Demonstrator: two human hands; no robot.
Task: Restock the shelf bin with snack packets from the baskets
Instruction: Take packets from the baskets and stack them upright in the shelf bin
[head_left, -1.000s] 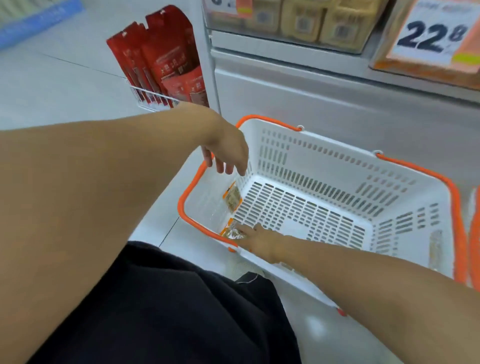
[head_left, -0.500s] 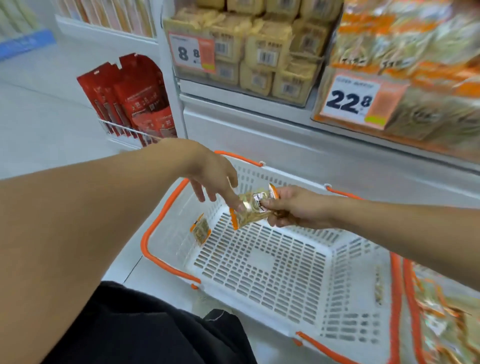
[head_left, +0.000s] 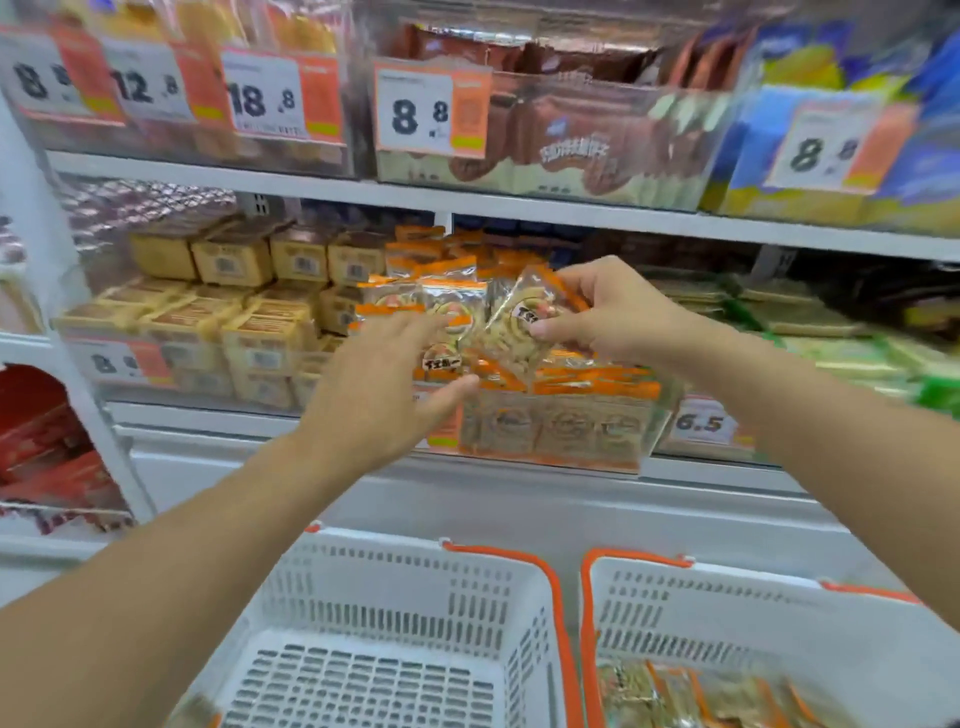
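Now raised from white basket (head_left: 395, 597) to shelf bin (head_left: 550, 431) | right hand (head_left: 618, 312) pinches orange-edged clear snack packet (head_left: 519, 322) | left hand (head_left: 379, 395) spread beside it

The packet (head_left: 524, 325) pinched in the right hand (head_left: 615, 317) is glossy clear film with orange-printed ends, like the packets (head_left: 558, 415) filling the clear, shiny plastic bin (head_left: 652, 421) at the shelf's front edge. Both baskets (head_left: 395, 613) are matt white perforated plastic with smooth orange rims, and the right one (head_left: 727, 597) holds more shiny film packets (head_left: 691, 696). The shelf (head_left: 519, 205) looks like smooth white-painted metal, and the price tags (head_left: 431, 114) look like paper.
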